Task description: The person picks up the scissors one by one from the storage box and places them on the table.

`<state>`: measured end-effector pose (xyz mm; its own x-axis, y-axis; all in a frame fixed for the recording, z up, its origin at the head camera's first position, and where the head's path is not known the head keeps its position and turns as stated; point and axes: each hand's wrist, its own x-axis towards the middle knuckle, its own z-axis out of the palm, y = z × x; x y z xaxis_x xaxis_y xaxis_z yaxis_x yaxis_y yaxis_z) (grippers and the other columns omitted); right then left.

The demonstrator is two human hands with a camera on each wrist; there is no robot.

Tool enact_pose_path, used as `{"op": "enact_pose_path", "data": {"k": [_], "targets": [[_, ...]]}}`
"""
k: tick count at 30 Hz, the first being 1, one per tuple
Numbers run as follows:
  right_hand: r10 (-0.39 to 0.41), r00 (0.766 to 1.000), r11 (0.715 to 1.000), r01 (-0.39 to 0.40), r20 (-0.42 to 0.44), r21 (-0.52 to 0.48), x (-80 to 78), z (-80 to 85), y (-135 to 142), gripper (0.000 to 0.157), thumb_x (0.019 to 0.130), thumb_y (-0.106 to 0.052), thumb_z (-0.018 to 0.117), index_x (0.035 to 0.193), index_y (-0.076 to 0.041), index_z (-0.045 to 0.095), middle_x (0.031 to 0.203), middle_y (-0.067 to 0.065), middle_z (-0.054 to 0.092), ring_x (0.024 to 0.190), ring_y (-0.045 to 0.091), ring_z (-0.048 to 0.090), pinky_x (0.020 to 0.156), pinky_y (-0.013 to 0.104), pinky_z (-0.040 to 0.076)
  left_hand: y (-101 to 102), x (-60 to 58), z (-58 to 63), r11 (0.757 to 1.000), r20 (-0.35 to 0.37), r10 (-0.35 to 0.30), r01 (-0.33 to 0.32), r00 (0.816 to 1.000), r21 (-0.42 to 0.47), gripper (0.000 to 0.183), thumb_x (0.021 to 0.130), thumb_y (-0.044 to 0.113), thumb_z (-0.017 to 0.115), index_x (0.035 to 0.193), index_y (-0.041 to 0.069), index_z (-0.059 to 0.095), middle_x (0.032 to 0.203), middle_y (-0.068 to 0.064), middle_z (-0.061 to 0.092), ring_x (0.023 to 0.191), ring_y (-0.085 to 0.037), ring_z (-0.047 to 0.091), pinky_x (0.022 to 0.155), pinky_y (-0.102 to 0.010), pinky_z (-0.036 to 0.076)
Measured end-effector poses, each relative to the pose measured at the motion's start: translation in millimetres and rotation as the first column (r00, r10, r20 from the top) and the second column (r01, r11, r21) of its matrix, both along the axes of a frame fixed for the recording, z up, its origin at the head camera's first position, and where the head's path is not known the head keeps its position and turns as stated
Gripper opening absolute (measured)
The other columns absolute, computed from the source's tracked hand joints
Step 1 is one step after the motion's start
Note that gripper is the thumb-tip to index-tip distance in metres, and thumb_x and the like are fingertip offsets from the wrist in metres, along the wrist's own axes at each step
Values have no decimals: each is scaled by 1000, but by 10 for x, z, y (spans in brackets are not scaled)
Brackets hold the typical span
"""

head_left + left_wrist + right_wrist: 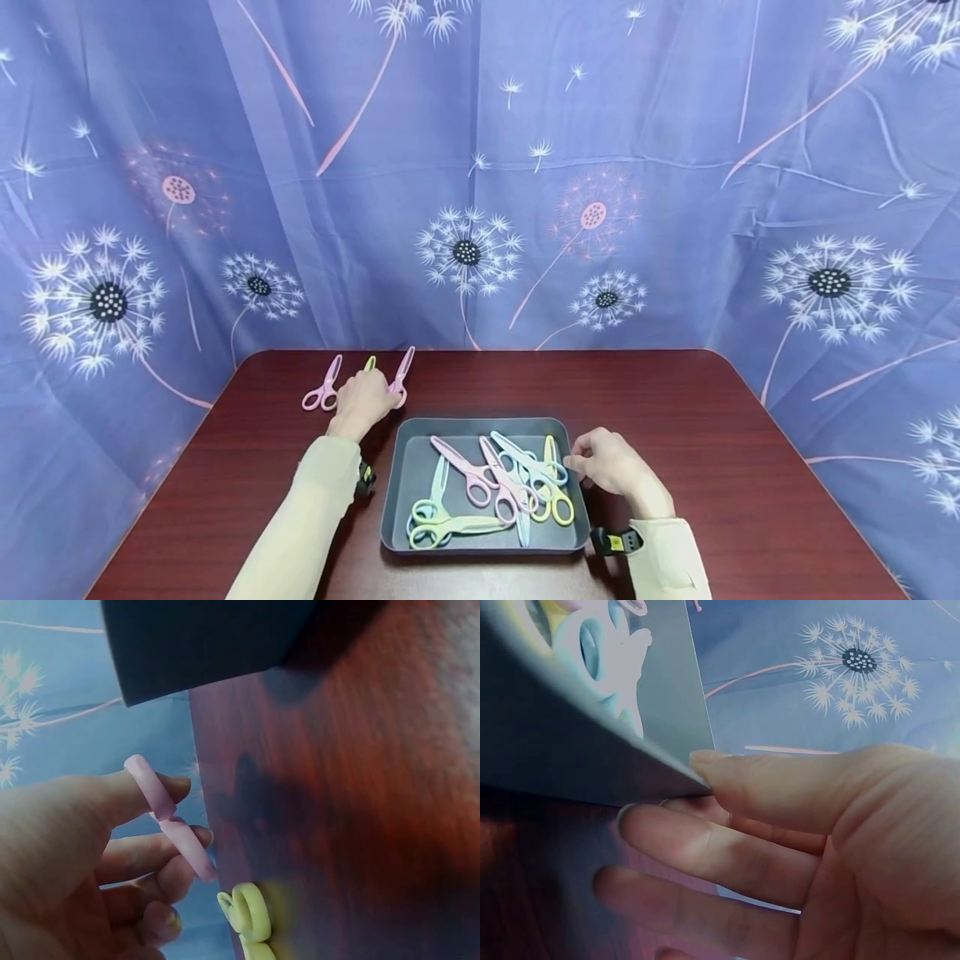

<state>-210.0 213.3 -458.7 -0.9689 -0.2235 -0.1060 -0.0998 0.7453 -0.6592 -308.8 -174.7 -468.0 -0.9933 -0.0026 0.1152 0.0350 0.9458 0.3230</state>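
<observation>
Near the back left of the table, my left hand (365, 402) holds a pink pair of scissors (406, 367) by its handles. In the left wrist view, the thumb and fingers are at the pink handle loops (154, 791). A yellow-green pair of scissors (370, 363), partly hidden behind this hand, and a lilac pair of scissors (328, 388) lie beside it. My right hand (611, 462) pinches the right rim of a dark grey tray (401, 454), thumb on top and fingers below. Inside the tray lie several pastel scissors, among them a green pair (472, 524) and a yellow pair (562, 510).
The dark red-brown table (750, 500) carries the tray at its front middle. A blue curtain (375, 275) with dandelion prints hangs right behind the table and along its sides.
</observation>
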Motion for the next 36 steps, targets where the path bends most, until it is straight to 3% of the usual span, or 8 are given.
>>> {"op": "enact_pose_path", "data": {"k": [8, 15, 36], "targets": [[1, 1000, 1000, -1, 3, -9, -4, 17, -8, 20, 87, -7, 70, 69, -7, 62, 63, 3, 61, 55, 21, 63, 54, 32, 49, 62, -94, -11, 998, 48, 55, -53, 997, -46, 28, 79, 35, 64, 63, 13, 55, 76, -11, 62, 77, -38, 63, 61, -52, 46], [2, 1000, 1000, -2, 8, -5, 3, 6, -16, 20, 88, -8, 70, 70, -7, 61, 64, 3, 61, 56, 19, 62, 54, 32, 49, 92, -110, -72, 998, 84, 43, -39, 996, -58, 27, 80, 31, 66, 63, 12, 57, 76, -12, 61, 77, -33, 61, 61, -51, 46], [-14, 1000, 1000, 14, 14, 14, -10, -15, -6, 20, 88, -8, 70, 69, -8, 62, 63, 1, 61, 56, 18, 62, 54, 32, 50, 104, -141, -57, 998, 129, 41, -34, 991, -60, 30, 85, 34, 65, 67, 10, 57, 75, -11, 60, 78, -34, 60, 67, -54, 46]]}}
